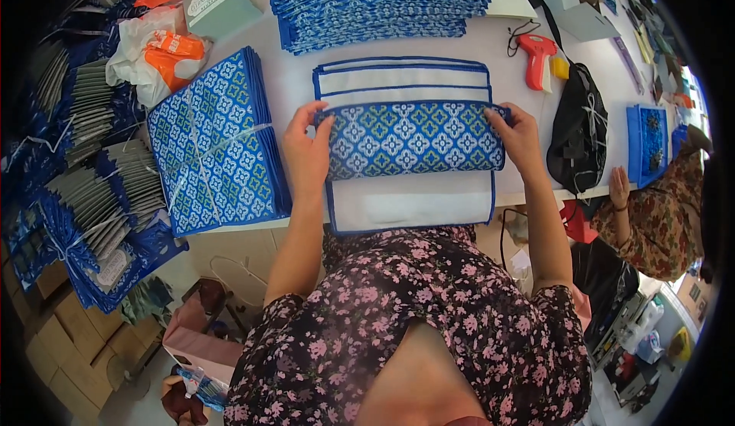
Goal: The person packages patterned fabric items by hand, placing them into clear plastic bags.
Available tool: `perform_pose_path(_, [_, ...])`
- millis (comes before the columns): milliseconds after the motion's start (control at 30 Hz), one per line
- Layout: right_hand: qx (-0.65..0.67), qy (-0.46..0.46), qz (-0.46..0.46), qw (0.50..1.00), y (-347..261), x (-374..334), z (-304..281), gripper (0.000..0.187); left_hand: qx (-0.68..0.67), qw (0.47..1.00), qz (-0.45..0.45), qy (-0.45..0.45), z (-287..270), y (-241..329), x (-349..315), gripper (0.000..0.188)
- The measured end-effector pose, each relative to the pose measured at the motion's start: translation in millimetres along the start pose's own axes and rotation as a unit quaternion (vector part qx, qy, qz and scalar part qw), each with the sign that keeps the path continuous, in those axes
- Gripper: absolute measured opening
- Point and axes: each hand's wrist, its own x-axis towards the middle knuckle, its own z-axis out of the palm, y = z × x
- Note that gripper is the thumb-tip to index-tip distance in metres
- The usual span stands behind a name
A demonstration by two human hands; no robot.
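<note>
A blue cloth with a white and green tile pattern is folded over in front of me, its blue-edged white underside showing on the near side. My left hand pinches the upper left corner of the patterned fold between thumb and fingers. At the upper right corner, my right hand grips the same fold. Beyond the fold lie blue-edged white layers; whether they belong to the same cloth I cannot tell.
A tied bundle of patterned cloths lies left, a tall stack at the back. To the right are a red tagging gun and a black bag. Grey-and-blue packs crowd the far left. A co-worker's hand is far right.
</note>
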Motion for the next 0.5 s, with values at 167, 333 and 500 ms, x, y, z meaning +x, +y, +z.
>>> perform_pose_path(167, [-0.082, 0.052, -0.018, 0.995, -5, 3, 21, 0.024, 0.015, 0.999, -0.023, 0.039, 7, -16, -3, 0.026])
perform_pose_path(333, [-0.213, 0.116, -0.062, 0.968, -12, -10, 29, 0.023, -0.003, 0.997, -0.059, 0.04, 7, -19, -14, 0.026])
perform_pose_path(500, [-0.241, 0.126, -0.093, 0.958, -12, -15, 29, 0.021, 0.03, 0.998, -0.037, 0.044, 6, -15, -19, 0.027])
